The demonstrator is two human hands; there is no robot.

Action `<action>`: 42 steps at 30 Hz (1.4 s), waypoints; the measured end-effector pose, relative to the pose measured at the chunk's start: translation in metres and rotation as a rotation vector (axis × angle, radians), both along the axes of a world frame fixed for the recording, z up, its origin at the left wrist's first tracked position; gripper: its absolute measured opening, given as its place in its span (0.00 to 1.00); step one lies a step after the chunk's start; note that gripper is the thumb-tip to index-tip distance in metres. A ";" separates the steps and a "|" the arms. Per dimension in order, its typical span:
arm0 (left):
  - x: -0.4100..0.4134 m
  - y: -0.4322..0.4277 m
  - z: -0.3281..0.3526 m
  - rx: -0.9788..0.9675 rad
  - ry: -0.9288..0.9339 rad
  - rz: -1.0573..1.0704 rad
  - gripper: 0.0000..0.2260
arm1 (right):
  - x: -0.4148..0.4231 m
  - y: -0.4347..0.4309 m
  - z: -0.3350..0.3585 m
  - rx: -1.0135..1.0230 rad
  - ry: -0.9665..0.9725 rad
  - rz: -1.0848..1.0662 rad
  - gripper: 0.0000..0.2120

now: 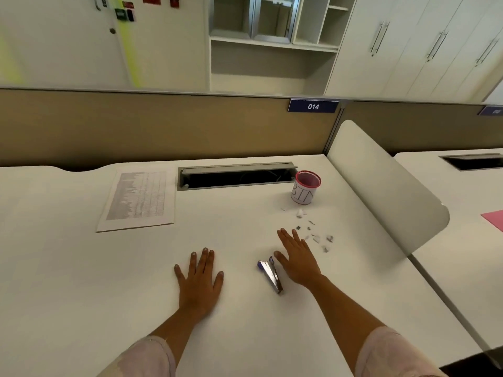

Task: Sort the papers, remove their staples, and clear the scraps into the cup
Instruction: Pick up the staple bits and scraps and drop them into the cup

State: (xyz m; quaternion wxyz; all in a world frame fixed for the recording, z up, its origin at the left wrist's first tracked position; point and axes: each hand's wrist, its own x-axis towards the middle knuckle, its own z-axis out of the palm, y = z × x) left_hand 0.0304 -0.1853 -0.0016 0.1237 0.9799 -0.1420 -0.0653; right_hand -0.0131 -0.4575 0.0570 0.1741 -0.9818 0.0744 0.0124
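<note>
A stack of printed papers point(137, 200) lies at the far left of the white desk point(81, 281). A pink-rimmed white cup point(306, 187) marked "BIN" stands at the far right. Several small paper scraps point(315, 235) are scattered on the desk in front of the cup. A metal and blue staple remover point(269, 274) lies open on the desk. My left hand point(200, 281) rests flat, fingers spread, holding nothing. My right hand point(298, 258) lies flat just right of the staple remover, its fingertips near the scraps.
An open cable tray slot point(236, 176) runs along the back of the desk. A tan partition point(163, 126) stands behind it, and a curved white divider point(381, 186) bounds the right side. A pink sheet point(494, 219) lies on the neighbouring desk.
</note>
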 end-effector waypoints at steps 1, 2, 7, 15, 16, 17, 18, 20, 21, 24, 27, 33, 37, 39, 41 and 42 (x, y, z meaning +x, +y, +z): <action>0.002 -0.004 -0.001 0.001 -0.008 0.012 0.33 | 0.000 -0.015 -0.001 0.007 0.015 -0.021 0.29; 0.004 -0.007 -0.002 0.000 -0.014 0.017 0.33 | 0.000 -0.029 -0.001 0.011 0.029 -0.039 0.29; 0.002 -0.009 -0.007 -0.029 -0.023 0.023 0.30 | -0.007 -0.086 -0.011 0.081 0.041 -0.135 0.29; 0.003 -0.008 -0.007 -0.079 -0.068 0.043 0.30 | -0.015 -0.139 -0.033 0.156 0.023 -0.291 0.32; 0.003 -0.008 -0.008 -0.083 -0.071 0.044 0.30 | -0.017 -0.140 -0.036 0.152 0.029 -0.293 0.32; 0.003 -0.009 -0.008 -0.082 -0.075 0.045 0.30 | -0.019 -0.140 -0.040 0.126 0.033 -0.293 0.32; 0.003 -0.008 -0.009 -0.082 -0.079 0.045 0.30 | -0.020 -0.137 -0.043 0.086 0.036 -0.296 0.33; 0.003 -0.008 -0.010 -0.080 -0.088 0.051 0.31 | -0.021 -0.129 -0.050 0.015 0.029 -0.318 0.32; 0.003 -0.008 -0.011 -0.077 -0.094 0.054 0.31 | -0.019 -0.125 -0.052 0.001 0.009 -0.330 0.32; 0.004 -0.008 -0.012 -0.078 -0.109 0.060 0.34 | -0.010 -0.115 -0.055 0.022 -0.085 -0.350 0.29; 0.004 -0.009 -0.013 -0.080 -0.114 0.062 0.34 | -0.002 -0.107 -0.056 0.129 -0.244 -0.362 0.25; 0.004 -0.009 -0.012 -0.084 -0.117 0.063 0.33 | 0.009 -0.091 -0.054 0.154 -0.342 -0.396 0.17; 0.004 -0.008 -0.013 -0.071 -0.116 0.064 0.32 | 0.020 -0.079 -0.054 0.169 -0.301 -0.391 0.19; 0.004 -0.009 -0.013 -0.070 -0.111 0.065 0.31 | 0.027 -0.070 -0.055 0.134 -0.272 -0.379 0.20; 0.004 -0.009 -0.014 -0.069 -0.107 0.068 0.31 | 0.033 -0.062 -0.056 0.075 -0.260 -0.361 0.14; 0.004 -0.009 -0.014 -0.067 -0.107 0.070 0.31 | 0.036 -0.058 -0.057 0.037 -0.264 -0.354 0.12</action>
